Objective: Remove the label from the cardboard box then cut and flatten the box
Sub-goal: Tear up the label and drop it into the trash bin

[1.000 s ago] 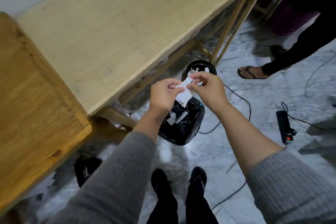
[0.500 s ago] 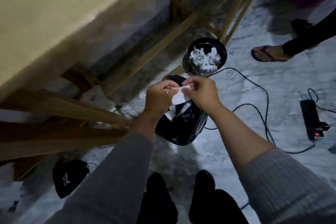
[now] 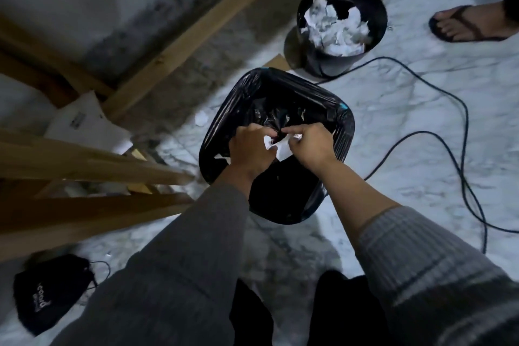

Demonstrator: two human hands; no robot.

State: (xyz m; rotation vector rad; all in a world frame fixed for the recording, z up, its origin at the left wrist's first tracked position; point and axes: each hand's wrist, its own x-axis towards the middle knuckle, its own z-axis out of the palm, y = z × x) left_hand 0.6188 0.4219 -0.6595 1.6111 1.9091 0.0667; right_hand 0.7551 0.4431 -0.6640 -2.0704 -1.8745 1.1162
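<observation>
A white paper label (image 3: 280,149) is pinched between my left hand (image 3: 248,149) and my right hand (image 3: 310,146), both closed on it. The hands are held low over the open mouth of a black bin lined with a black bag (image 3: 341,121). A few white scraps lie inside the bag. The cardboard box is not in view.
A round black bin (image 3: 376,3) full of crumpled white paper stands behind. Wooden table legs and rails (image 3: 179,36) cross the left side. Black cables (image 3: 449,149) run over the marble floor at right. A sandalled foot (image 3: 466,24) is at top right, a black pouch (image 3: 47,292) at bottom left.
My view has dropped from the tabletop to the floor. Both hands have moved down with the label, from above the lined bin to just over its mouth.
</observation>
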